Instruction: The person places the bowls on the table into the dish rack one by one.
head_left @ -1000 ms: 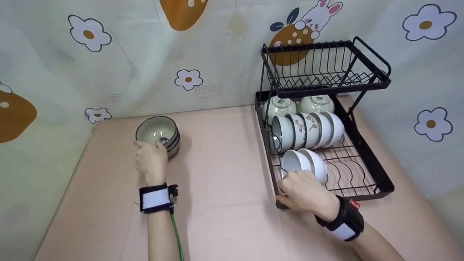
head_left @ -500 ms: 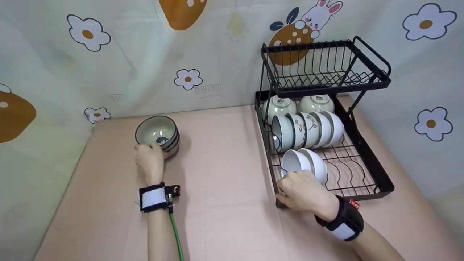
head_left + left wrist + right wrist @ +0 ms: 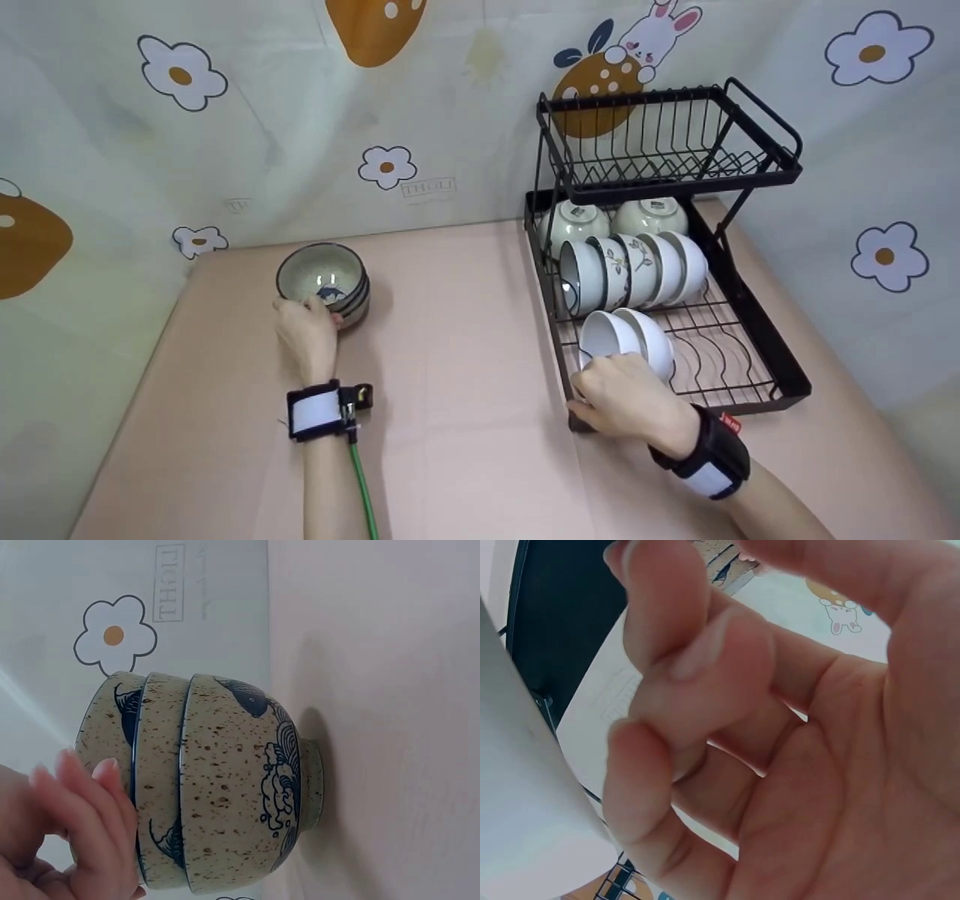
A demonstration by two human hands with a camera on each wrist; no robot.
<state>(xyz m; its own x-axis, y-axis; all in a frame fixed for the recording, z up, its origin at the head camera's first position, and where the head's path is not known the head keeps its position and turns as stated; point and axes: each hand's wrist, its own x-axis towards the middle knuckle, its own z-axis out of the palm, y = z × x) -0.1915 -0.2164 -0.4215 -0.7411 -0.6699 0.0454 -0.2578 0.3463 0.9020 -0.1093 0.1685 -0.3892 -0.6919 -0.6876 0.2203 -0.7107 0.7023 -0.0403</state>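
On the left of the pink tabletop stands an upright stack of speckled grey-green bowls with dark rims and blue wave and fish patterns. My left hand is at the near side of the stack. Its bent fingers overlap the upper bowls in the left wrist view; I cannot tell whether they grip a rim. My right hand is over the front left corner of the black dish rack, next to two white bowls standing on edge. Its fingers curl loosely, with nothing between them.
Behind the white bowls, a row of bowls, some with leaf patterns, stands on edge in the rack. Two upturned bowls sit at its back, under the raised upper basket. A patterned curtain hangs behind.
My left hand has drawn back slightly toward me; its thumb, earlier over the top bowl's inside, is now lower at the near outer side. The stack and my right hand look still.
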